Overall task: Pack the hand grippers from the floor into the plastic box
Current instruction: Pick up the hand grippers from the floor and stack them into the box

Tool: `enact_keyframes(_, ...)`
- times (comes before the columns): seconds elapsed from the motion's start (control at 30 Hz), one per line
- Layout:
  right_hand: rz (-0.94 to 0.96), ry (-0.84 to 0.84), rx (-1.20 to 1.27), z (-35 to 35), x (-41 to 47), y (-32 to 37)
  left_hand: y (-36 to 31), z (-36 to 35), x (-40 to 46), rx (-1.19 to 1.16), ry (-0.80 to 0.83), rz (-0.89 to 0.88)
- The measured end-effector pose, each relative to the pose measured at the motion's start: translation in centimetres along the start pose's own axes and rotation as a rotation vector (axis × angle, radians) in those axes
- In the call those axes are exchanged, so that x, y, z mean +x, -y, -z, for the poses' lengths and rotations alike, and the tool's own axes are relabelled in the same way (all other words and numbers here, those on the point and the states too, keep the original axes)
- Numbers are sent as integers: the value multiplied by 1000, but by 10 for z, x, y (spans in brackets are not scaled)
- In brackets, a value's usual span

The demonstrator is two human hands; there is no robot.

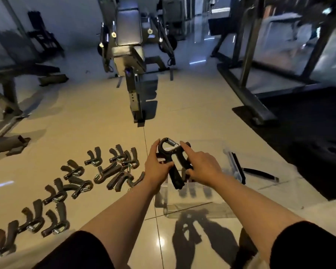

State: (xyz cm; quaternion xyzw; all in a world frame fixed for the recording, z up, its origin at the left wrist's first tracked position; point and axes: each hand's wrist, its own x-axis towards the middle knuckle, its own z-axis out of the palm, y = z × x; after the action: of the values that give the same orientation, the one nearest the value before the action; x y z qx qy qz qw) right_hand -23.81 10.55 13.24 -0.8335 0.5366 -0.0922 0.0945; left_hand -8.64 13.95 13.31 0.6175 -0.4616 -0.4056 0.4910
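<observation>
A black hand gripper [172, 162] with a steel spring at its top hangs over the clear plastic box [219, 202]. My left hand [156, 166] grips its left handle, thumb underneath. My right hand [202, 166] holds the right handle, with the index finger stretched along it. Several more black hand grippers [74, 181] lie on the tiled floor to the left, in a loose row running from bottom left up to the box. A few dark handles show inside the box through its near wall.
The box's clear lid [235, 167] with a black latch lies just right of the box. A weight bench [132, 61] stands ahead. A machine base [10, 105] is at left. A rack frame [246, 90] on a black mat is at right.
</observation>
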Motion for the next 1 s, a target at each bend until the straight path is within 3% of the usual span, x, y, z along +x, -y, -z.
enact_keyframes(0.53, -161, 165, -34, -41, 65, -92, 51, -84, 115, 45, 196, 169)
enact_keyframes(1.0, -302, 398, -182, -98, 82, -131, 132, -137, 158, 35, 336, 416)
